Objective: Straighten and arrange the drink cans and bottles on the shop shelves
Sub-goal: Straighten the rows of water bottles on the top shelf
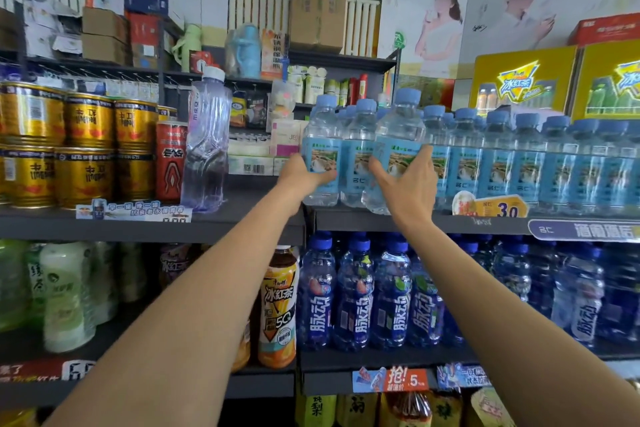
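- Presently, the end water bottle is grasped by the left hand at the shelf edge.
- A tilted bottle is grasped by the right hand.
- Open shelf room lies left of the left grip.

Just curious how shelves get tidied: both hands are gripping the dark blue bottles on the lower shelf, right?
Not quite. The head view shows the left hand and right hand gripping light blue bottles on the upper shelf; the dark blue bottles below are untouched.
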